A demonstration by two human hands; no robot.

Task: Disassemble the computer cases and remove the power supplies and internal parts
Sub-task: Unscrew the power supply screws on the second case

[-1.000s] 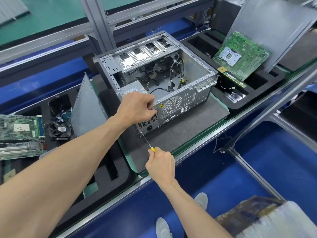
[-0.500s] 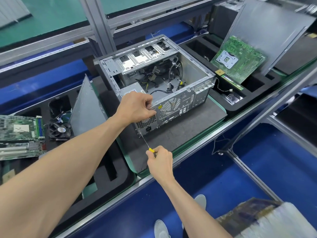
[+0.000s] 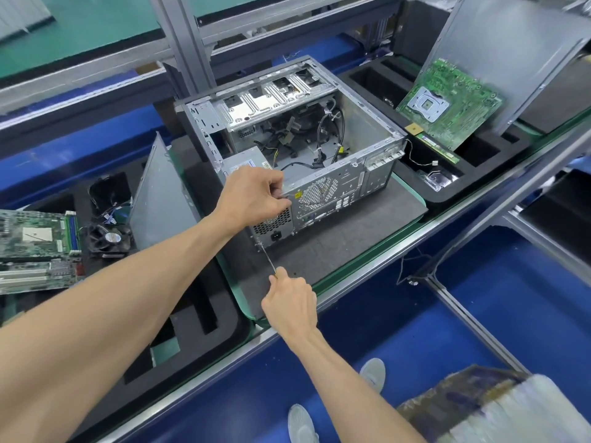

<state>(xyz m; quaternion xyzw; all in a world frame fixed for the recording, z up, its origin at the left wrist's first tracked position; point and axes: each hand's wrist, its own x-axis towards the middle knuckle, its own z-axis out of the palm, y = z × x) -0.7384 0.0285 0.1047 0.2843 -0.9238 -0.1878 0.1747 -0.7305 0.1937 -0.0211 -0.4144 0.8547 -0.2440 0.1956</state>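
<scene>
The open grey metal computer case (image 3: 297, 148) lies on a dark foam mat near the worktop's front edge. The left hand (image 3: 252, 196) has its fingers curled over the case's rear panel edge; the right hand (image 3: 292, 306) grips a yellow-handled screwdriver (image 3: 268, 259), tip at the panel's lower corner.

Green-topped bench (image 3: 412, 225) with aluminium edge rail. Dark foam mat (image 3: 345, 238) on it carries the open computer case (image 3: 323, 129). Black foam tray (image 3: 198, 334) just left of mat, second black foam tray (image 3: 479, 183) just right, both directly on the bench.
</scene>
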